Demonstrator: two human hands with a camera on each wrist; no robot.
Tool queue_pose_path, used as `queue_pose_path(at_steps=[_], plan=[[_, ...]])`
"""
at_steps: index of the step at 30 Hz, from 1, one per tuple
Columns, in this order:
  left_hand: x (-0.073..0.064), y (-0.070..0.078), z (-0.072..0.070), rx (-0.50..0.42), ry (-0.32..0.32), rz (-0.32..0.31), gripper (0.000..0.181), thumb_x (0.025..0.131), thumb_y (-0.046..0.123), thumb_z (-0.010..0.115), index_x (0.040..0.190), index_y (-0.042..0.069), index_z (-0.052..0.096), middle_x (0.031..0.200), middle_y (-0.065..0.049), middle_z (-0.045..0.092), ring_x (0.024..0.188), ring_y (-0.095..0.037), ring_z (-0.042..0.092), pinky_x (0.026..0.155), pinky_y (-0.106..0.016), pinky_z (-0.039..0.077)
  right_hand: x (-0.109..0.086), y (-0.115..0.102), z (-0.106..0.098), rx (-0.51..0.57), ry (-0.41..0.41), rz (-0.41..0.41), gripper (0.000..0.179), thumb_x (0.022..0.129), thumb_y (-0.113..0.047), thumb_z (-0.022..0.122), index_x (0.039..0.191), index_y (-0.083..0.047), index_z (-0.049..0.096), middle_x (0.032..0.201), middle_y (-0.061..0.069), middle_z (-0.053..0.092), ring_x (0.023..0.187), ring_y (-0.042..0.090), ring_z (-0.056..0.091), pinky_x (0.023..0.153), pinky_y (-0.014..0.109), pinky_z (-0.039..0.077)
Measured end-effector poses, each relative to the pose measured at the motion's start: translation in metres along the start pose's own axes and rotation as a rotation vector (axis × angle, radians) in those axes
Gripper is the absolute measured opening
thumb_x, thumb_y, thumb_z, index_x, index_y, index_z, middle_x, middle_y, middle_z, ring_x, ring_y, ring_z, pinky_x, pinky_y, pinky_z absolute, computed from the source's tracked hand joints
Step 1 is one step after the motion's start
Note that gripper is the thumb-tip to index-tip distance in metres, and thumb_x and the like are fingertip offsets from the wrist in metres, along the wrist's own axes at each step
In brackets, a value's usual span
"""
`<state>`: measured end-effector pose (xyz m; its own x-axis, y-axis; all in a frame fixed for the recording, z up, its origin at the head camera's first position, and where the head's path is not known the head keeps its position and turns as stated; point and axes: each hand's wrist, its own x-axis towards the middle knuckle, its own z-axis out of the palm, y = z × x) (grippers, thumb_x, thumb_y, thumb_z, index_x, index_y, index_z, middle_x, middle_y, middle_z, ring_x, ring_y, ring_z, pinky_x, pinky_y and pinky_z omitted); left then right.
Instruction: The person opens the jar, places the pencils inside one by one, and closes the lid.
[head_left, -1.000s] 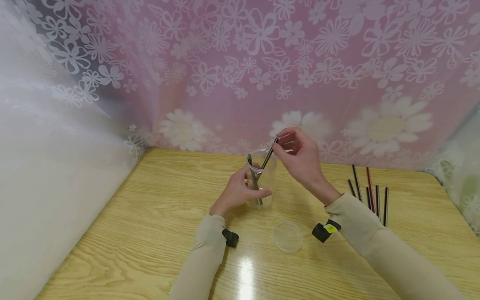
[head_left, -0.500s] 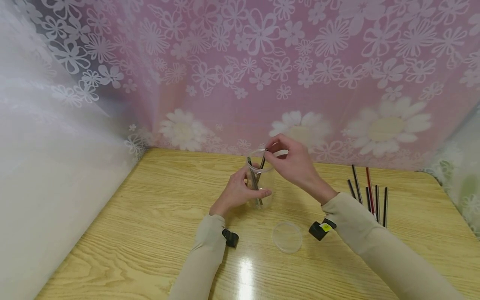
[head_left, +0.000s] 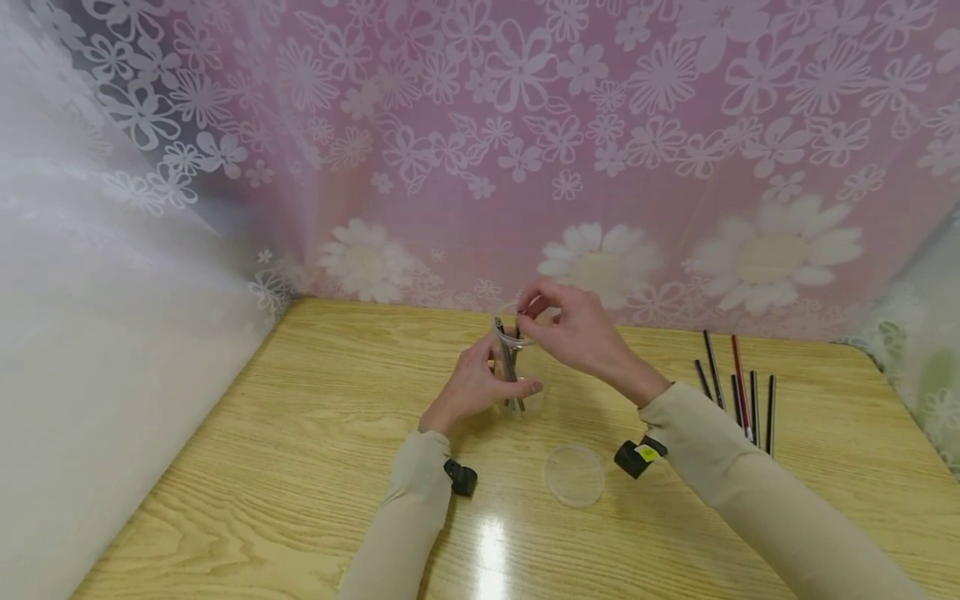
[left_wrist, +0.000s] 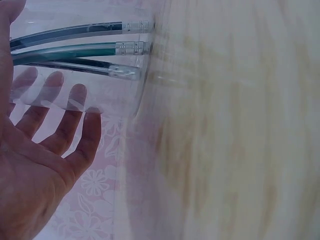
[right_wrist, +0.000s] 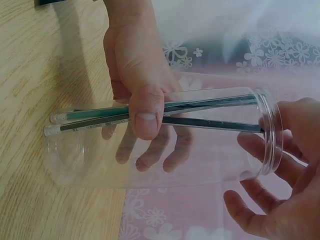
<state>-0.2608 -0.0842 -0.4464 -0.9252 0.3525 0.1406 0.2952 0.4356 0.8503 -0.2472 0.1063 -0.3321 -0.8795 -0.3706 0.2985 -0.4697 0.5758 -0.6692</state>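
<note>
My left hand [head_left: 476,385] grips a clear plastic jar [head_left: 534,371] around its side, with the thumb across the front. In the right wrist view the jar's wall [right_wrist: 210,167] shows the fingers behind it. Several pencils stand slanted inside, among them a green pencil [right_wrist: 92,113] and a dark pencil [right_wrist: 215,123]. Their silver eraser ends [left_wrist: 131,48] point down at the jar's bottom. My right hand [head_left: 581,329] is at the jar's mouth, thumb and forefinger pinching the top end of the dark pencil just inside the rim [right_wrist: 270,132].
A clear round lid [head_left: 574,475] lies on the wooden table [head_left: 300,500] in front of the jar. Several dark pencils and a red pencil [head_left: 741,379] lie at the right, beyond the right sleeve [head_left: 720,450]. A pink flowered curtain [head_left: 450,167] hangs behind the table.
My right hand has moved down and left, lowering the dark pencil into the jar until its top sits at the rim. My left hand and the jar have stayed in place.
</note>
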Motion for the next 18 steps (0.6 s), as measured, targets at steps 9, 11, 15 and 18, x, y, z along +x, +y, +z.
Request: queue_pose_path(at_steps=[9,11,15,18], plan=[[-0.0018,0.0006,-0.0006,0.0,-0.009,0.008,0.064,0.082,0.05,0.083,0.135,0.028,0.055,0.138,0.002,0.058,0.108,-0.018,0.057,0.089,-0.041,0.052,0.0031,-0.0036,-0.0009,-0.025,-0.037,-0.01,0.012,0.1,-0.021,0.065,0.109,-0.015,0.07,0.1,0.006,0.077,0.081,0.019,0.068,0.07,0.036,0.052],[-0.002,0.0003,-0.0007,-0.007,-0.012,0.009,0.067,0.082,0.051,0.083,0.139,0.034,0.053,0.134,-0.001,0.06,0.106,-0.019,0.057,0.09,-0.042,0.052,0.0041,-0.0044,-0.0008,-0.028,-0.043,-0.008,0.014,0.099,-0.022,0.065,0.111,-0.015,0.071,0.1,0.006,0.077,0.077,0.018,0.067,0.065,0.034,0.049],[-0.002,-0.001,-0.0006,-0.011,-0.012,0.018,0.069,0.081,0.054,0.083,0.14,0.04,0.049,0.124,-0.01,0.062,0.102,-0.019,0.057,0.088,-0.041,0.052,0.006,-0.0056,-0.0005,-0.031,-0.056,0.002,0.018,0.1,-0.022,0.064,0.115,-0.016,0.071,0.1,0.006,0.077,0.063,0.017,0.06,0.057,0.031,0.045],[-0.0019,-0.0013,-0.0007,-0.003,-0.009,0.017,0.072,0.081,0.055,0.083,0.142,0.042,0.047,0.113,-0.007,0.062,0.097,-0.019,0.057,0.085,-0.039,0.052,0.0075,-0.0065,-0.0006,-0.029,-0.067,0.009,0.021,0.1,-0.022,0.063,0.119,-0.018,0.071,0.1,0.006,0.077,0.049,0.016,0.048,0.05,0.03,0.039]])
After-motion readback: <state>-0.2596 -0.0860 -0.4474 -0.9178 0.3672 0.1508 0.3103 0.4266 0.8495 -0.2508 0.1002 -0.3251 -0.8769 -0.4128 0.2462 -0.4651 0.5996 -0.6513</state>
